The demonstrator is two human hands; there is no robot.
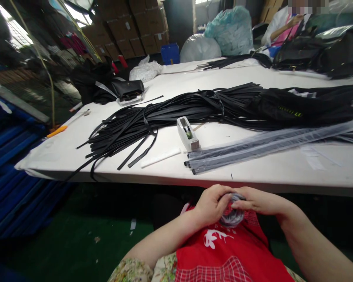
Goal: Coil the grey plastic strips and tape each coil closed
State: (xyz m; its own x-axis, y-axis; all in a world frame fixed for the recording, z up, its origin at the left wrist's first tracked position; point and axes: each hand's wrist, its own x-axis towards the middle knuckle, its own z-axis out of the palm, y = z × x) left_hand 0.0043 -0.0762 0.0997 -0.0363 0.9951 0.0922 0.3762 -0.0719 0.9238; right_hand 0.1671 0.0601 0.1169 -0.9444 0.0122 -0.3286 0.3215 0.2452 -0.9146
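Note:
Close to my red apron (223,258), just below the table's front edge, both hands grip a coiled dark strap (232,219) in clear plastic wrap. My left hand (213,205) closes around its left side, thumb over the top. On the other side, my right hand (253,199) is closed on the coil with the thumb pressed against it. Straight ahead on the table lie long plastic-wrapped dark strips (238,150). A white tape dispenser (188,135) stands beside their left ends, and a thin white stick (161,158) rests to its left.
A large bundle of black straps (176,107) stretches across the white table (61,156). Black bags (308,55) and a person (285,25) are at the far right. An orange-handled tool (57,131) lies at the left edge, near stacked blue panels (11,172).

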